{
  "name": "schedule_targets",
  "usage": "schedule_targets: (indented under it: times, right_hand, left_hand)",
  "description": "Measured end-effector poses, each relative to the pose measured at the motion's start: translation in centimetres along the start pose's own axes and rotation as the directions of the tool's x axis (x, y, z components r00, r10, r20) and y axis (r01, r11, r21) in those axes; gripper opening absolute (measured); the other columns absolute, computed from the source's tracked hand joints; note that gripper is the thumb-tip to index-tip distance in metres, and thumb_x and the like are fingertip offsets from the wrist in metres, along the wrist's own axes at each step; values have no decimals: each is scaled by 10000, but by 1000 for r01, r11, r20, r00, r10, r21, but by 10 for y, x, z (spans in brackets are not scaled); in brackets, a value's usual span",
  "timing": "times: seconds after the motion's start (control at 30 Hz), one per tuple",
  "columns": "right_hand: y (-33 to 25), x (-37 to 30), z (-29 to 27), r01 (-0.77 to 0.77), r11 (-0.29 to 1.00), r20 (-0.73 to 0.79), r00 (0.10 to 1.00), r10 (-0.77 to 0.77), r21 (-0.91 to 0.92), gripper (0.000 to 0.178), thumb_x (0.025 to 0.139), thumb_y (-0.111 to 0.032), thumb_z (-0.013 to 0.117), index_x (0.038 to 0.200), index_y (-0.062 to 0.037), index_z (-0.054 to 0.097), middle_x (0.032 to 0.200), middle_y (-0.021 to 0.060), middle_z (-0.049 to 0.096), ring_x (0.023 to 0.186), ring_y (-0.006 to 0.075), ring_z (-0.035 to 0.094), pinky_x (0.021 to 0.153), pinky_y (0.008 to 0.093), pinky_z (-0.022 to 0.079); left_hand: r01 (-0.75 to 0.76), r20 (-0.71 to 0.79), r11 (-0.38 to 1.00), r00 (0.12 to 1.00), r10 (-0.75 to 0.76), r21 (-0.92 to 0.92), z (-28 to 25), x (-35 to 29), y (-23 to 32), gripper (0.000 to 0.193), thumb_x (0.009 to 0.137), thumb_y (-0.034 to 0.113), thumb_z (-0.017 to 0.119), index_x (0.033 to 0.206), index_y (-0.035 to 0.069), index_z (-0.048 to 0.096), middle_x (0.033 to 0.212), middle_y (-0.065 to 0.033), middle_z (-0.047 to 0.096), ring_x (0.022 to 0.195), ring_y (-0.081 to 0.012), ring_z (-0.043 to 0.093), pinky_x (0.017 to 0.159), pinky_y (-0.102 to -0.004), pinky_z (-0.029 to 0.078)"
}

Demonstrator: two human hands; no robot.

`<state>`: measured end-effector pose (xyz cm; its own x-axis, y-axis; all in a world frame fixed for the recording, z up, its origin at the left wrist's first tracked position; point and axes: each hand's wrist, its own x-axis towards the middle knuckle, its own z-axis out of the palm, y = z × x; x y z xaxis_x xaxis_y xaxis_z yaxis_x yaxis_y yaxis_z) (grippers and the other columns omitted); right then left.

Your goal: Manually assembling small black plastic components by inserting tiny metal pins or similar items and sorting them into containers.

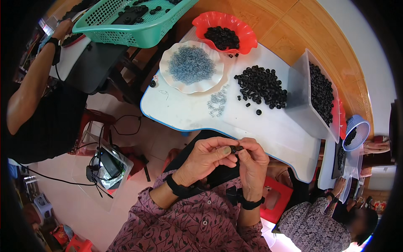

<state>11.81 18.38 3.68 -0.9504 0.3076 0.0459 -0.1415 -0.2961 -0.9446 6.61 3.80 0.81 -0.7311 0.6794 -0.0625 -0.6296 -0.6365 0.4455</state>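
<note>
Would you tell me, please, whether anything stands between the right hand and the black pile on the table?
Nothing visible blocks the right hand from the black pile; a stray black piece lies on its near side.

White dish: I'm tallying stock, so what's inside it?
The white dish holds a heap of small, clear bluish pieces. They cover the dish's middle; pieces deeper in the heap can't be seen.

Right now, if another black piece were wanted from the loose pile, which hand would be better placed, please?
Probably the right hand: the loose black pile lies almost straight ahead of it, while the left hand sits farther leftward. Both hold small black parts, though.
</note>
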Motion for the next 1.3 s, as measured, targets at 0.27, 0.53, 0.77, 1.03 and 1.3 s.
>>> schedule_targets:
  times: [0.27,0.53,0.77,1.03,1.3]
  right_hand:
    - [-1,-2,2,2,999,-14,1000,-2,-34,163,825,67,676,975,5,676,1050,78,595,972,157,580,864,262,466]
    - [-1,-3,3,17,998,-2,1000,-17,-52,152,832,72,669,971,9,673,1055,81,594,979,159,584,877,269,473]
    - [-2,-3,3,37,993,0,999,-37,-112,156,837,77,661,976,10,670,1059,80,590,981,157,587,862,266,489]
    - [-4,-3,3,88,958,0,996,-92,-273,161,841,71,658,988,9,670,1058,79,591,954,142,592,827,248,495]
    - [-9,-3,5,144,888,25,989,-148,-436,161,842,48,669,997,7,666,1024,77,596,915,136,583,795,240,479]
  left_hand:
    - [-10,8,1000,1000,11,-27,0,-1,-1,265,979,60,520,1203,-74,564,967,-170,669,849,-216,700,782,-334,609]
    - [11,-13,999,1000,-11,-37,1,-1,1,268,984,70,513,1202,-79,561,979,-158,659,829,-213,700,761,-331,615]
    - [12,-25,1000,1000,-13,-27,1,-2,1,250,975,83,533,1178,-54,587,991,-135,662,796,-185,694,702,-310,620]
    - [-11,-61,999,998,13,36,3,-1,-1,238,972,94,548,1160,-44,600,944,-111,665,770,-151,677,685,-279,607]
    - [-10,-86,996,996,17,88,5,-1,-1,198,959,50,558,1129,-37,612,920,-103,663,761,-143,669,657,-268,598]
